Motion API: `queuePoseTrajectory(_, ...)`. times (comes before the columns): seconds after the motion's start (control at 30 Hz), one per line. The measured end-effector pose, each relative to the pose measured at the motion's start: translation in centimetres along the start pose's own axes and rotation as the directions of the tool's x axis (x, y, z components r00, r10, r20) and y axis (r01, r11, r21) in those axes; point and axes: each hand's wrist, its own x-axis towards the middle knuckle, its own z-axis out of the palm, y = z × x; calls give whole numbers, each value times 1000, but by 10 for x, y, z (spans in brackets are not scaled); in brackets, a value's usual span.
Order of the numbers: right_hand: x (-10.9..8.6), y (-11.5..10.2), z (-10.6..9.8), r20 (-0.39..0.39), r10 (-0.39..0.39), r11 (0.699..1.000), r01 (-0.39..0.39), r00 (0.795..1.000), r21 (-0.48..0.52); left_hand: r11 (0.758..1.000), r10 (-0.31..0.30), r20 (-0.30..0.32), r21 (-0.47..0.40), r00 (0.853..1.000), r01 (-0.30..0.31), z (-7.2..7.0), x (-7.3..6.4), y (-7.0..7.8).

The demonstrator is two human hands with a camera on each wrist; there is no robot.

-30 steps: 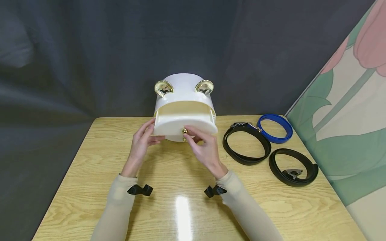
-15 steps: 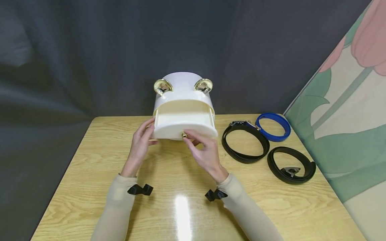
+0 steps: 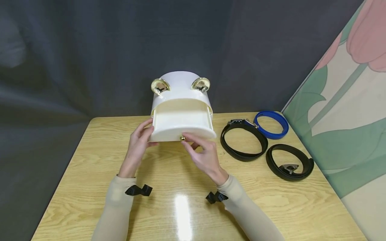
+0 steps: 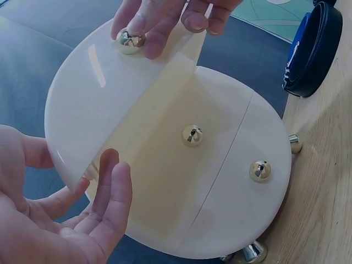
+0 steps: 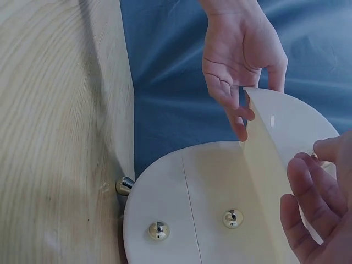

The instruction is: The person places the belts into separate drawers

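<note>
While right hand (image 3: 206,158) pinches knob (image 3: 182,138), belts (image 3: 245,157) beside, curtain (image 3: 120,57) behind

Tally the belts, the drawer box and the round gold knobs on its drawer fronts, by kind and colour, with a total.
Black belts: 2
Blue belt: 1
White drawer box: 1
Gold knobs: 3
Total: 7
</note>
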Motion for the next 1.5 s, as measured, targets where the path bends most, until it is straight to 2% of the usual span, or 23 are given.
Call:
queuePoseTrajectory(0.23, 7, -25, -7, 23, -26, 1000, 26, 999, 4, 1000, -6, 9, -6, 1000, 6, -2, -3, 3)
queuePoseTrajectory(0.37, 7, -31, -11, 24, -29, 1000, 28, 999, 1, 1000, -4, 10, -9, 1000, 4, -4, -3, 3)
queuePoseTrajectory(0.5, 4, -32, -17, 20, 4, 1000, -3, 1000, -12, 1000, 2, 2, -5, 1000, -2, -5, -3, 3)
queuePoseTrajectory(0.6, 0, -27, -22, 5, 17, 999, -17, 1000, -33, 1000, 7, -6, -4, 1000, -7, -6, -3, 4)
queuePoseTrajectory(0.8, -16, 4, -31, -11, 38, 997, -39, 999, -74, 1000, 16, 0, 3, 1000, -16, -7, -3, 4)
queuePoseTrajectory(0.9, -22, 12, -38, -17, 51, 995, -52, 999, -90, 1000, 15, 9, 8, 1000, -15, -8, -3, 3)
queuePoseTrajectory(1.27, -41, 24, -69, -56, 67, 982, -76, 996, -171, 999, 19, 13, 28, 1000, -19, -5, -5, 1)
queuePoseTrajectory(1.5, -54, 26, -93, -67, 146, 960, -157, 987, -232, 999, 20, 25, 40, 999, -21, -5, -6, 0)
